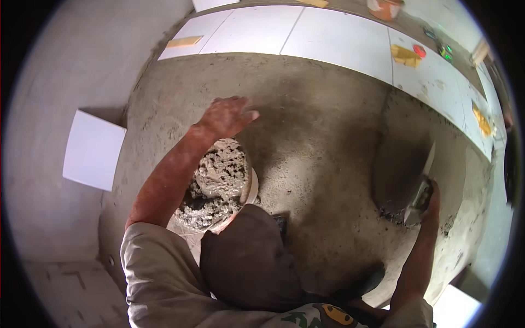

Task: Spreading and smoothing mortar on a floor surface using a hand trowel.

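My right hand (432, 201) is closed round the handle of a flat trowel (414, 214), its blade seen nearly edge-on. The blade is at a smooth, dark patch of spread mortar (403, 164) on the floor at the right, with crumbly lumps along the near edge. My left hand (225, 117) is held out above the floor, just beyond a bucket (254, 188). Its fingers are slightly blurred, the thumb stands apart, and nothing shows in it. Thick grey wet mortar (220, 170) fills the bucket, which stands beside my knee.
White tiles (328, 38) form a row across the far side. Yellow sponge-like pieces (406, 56), a red round item (419, 51) and a wooden strip (184, 41) lie on them. A loose white tile (94, 150) leans on the left wall. An orange-white bucket (385, 9) stands farther back.
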A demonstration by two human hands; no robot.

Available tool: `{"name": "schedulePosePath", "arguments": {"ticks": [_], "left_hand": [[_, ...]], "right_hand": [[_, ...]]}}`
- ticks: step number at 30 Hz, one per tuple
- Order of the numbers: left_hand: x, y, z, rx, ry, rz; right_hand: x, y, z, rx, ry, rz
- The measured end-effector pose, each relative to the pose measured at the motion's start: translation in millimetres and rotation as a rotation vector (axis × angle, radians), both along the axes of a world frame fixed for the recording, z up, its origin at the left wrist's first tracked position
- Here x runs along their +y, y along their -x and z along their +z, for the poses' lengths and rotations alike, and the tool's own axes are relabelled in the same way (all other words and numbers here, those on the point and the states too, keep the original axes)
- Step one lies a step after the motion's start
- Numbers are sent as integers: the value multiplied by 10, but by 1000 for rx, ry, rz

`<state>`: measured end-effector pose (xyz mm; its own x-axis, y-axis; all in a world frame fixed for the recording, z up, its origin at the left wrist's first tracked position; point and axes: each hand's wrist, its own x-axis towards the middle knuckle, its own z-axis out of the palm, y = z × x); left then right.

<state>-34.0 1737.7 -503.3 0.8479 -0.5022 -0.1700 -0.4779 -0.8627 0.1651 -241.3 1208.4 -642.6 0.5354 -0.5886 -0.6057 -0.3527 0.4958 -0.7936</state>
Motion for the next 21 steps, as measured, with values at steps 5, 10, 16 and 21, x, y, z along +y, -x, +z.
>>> {"name": "schedulePosePath", "arguments": {"ticks": [5, 10, 16, 21], "left_hand": [[830, 311, -258, -56, 7, 308], [1166, 572, -160, -203, 13, 546], [2527, 1218, -435, -259, 74, 722], [2408, 1367, -700, 96, 254, 919]], "right_hand": [[1034, -527, 541, -13, 306, 687], [2284, -1037, 999, -416, 1170, 1440], [3723, -1310, 1570, -402, 1662, 1580], [4340, -1501, 1700, -275, 1662, 1921]]}}
